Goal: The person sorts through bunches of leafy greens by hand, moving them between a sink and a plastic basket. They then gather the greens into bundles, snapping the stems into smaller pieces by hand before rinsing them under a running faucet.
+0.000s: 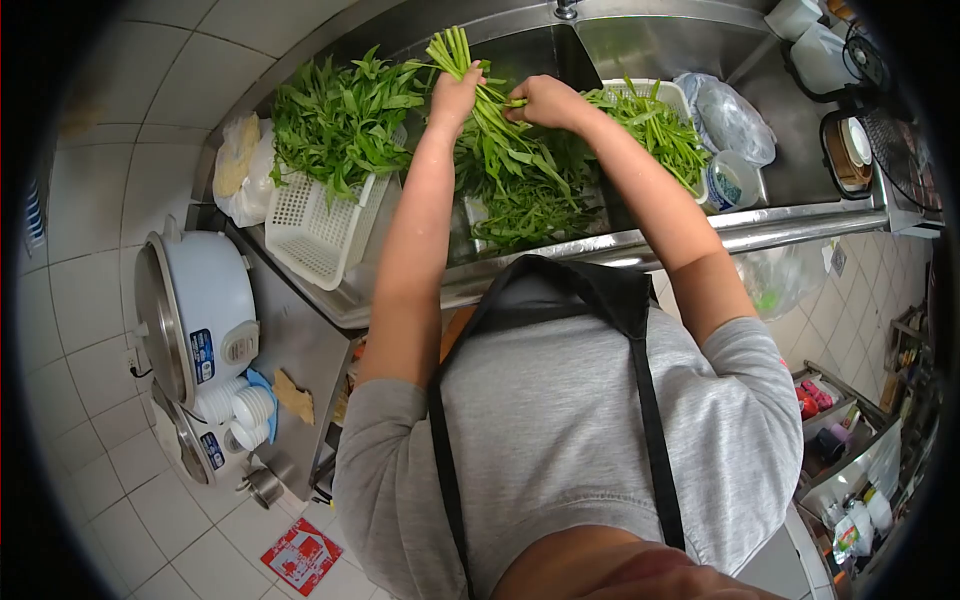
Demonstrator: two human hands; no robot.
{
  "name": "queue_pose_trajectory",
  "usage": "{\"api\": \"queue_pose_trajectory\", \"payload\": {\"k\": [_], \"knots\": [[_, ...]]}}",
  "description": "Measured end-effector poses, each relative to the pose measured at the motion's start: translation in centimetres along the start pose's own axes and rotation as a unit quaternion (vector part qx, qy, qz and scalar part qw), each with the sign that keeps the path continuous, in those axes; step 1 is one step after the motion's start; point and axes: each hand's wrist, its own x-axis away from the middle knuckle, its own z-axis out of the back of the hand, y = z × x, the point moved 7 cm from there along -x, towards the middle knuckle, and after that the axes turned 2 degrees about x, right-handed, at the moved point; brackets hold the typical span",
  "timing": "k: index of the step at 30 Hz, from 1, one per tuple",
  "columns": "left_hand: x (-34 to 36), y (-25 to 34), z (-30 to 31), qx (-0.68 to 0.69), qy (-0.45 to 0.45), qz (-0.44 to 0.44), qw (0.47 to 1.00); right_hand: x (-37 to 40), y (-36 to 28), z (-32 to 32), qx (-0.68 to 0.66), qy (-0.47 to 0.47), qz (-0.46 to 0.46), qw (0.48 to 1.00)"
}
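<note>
My left hand (455, 95) and right hand (545, 100) both grip long green leafy stalks (515, 165); I should pull gently

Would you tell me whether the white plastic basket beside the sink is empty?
No, the white plastic basket is piled with leafy greens that spill over its rim.

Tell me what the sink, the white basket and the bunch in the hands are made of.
Sink: likely stainless steel, grey sheet with bright glare.
White basket: probably moulded plastic, matte, regular slotted lattice.
Bunch: fresh plant matter, green stems and pointed leaves.
</note>
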Motion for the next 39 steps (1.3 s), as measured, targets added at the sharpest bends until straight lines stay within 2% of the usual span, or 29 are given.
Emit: {"api": "queue_pose_trajectory", "payload": {"k": [1, 3, 4, 6, 10, 12, 13, 15, 18, 21, 23, 28, 30, 31, 34, 35, 36, 38, 39], "knots": [[0.0, 0.0, -0.2, 0.0, 0.002, 0.0, 1.0, -0.3, 0.1, -0.4, 0.0, -0.001, 0.002, 1.0], [-0.2, -0.6, -0.1, 0.021, 0.038, -0.001, 0.999, -0.1, -0.2, -0.3, 0.045, -0.013, -0.074, 0.996], [-0.2, -0.8, 0.0, 0.032, 0.055, -0.002, 0.998, -0.1, -0.2, -0.5, 0.045, -0.014, -0.074, 0.996], [0.3, -0.6, -0.3, 0.023, 0.035, 0.018, 0.999, -0.5, 0.9, -0.5, -0.007, 0.042, -0.097, 0.994], [0.4, -0.7, 0.6, 0.072, 0.058, 0.027, 0.995, -0.5, 2.5, 0.1, -0.024, 0.063, -0.106, 0.992], [0.0, -1.3, 0.8, 0.092, 0.068, 0.033, 0.993, -0.2, 1.7, -0.2, -0.066, -0.012, -0.087, 0.994], [-0.1, -1.4, 0.9, 0.095, 0.077, 0.022, 0.992, -0.5, 1.4, -0.7, -0.061, -0.011, -0.051, 0.997], [0.4, -0.6, 0.7, 0.097, 0.084, 0.012, 0.992, -0.8, 1.5, -1.4, -0.053, -0.006, -0.065, 0.996], [0.7, -1.0, -0.3, 0.137, 0.079, 0.051, 0.986, -1.0, 1.8, -2.0, -0.053, 0.014, -0.078, 0.995], [0.7, -1.2, -0.5, 0.198, 0.076, 0.045, 0.976, -1.2, 2.4, -2.5, -0.128, 0.029, -0.073, 0.989], [0.8, -0.9, 0.0, 0.168, 0.077, 0.029, 0.982, -1.4, 3.4, -2.2, -0.17, 0.027, -0.09, 0.981], [1.3, 0.2, 0.4, 0.1, 0.085, -0.034, 0.991, -1.4, 4.8, -0.1, -0.141, 0.072, -0.097, 0.983], [1.3, -0.2, -0.2, 0.194, 0.094, -0.027, 0.976, -1.3, 6.1, 0.4, -0.225, 0.113, -0.137, 0.958], [1.4, -0.5, -0.5, 0.22, 0.096, -0.018, 0.971, -1.3, 6.3, 0.4, -0.225, 0.114, -0.137, 0.958], [2.1, -0.6, -1.6, 0.244, 0.099, -0.006, 0.965, -1.5, 7.7, -0.8, -0.499, 0.15, -0.11, 0.847], [2.4, -0.4, -2.0, 0.254, 0.107, -0.017, 0.961, -1.1, 7.9, -1.1, -0.555, 0.145, -0.145, 0.806], [2.5, -0.3, -2.3, 0.254, 0.107, -0.017, 0.961, -0.8, 7.6, -1.1, -0.555, 0.146, -0.144, 0.806], [2.7, -0.2, -2.5, 0.25, 0.116, -0.018, 0.961, -0.1, 8.0, -2.0, -0.616, 0.13, -0.209, 0.748], [2.8, -0.2, -2.7, 0.256, 0.11, -0.02, 0.96, 0.0, 8.0, -2.3, -0.632, 0.116, -0.216, 0.735]]}}
